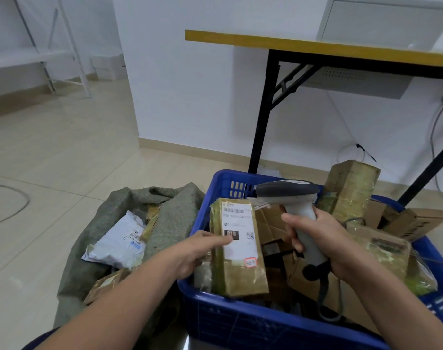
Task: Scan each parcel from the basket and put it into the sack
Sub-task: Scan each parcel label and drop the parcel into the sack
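Left hand [194, 252] grips a taped brown parcel [238, 248] by its left edge, thumb on the white label, holding it upright over the blue basket [240, 322]. Right hand [316, 243] is wrapped round the handle of a grey scanner [291, 198], just right of the parcel, nose toward the label. More parcels fill the basket. Green sack [172, 218] lies left, with a white mailer [119, 241] inside.

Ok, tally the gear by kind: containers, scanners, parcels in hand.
Containers: 2, the blue basket and the green sack
Scanners: 1, scanner in the right hand
Parcels in hand: 1, parcel in the left hand
Total: 4
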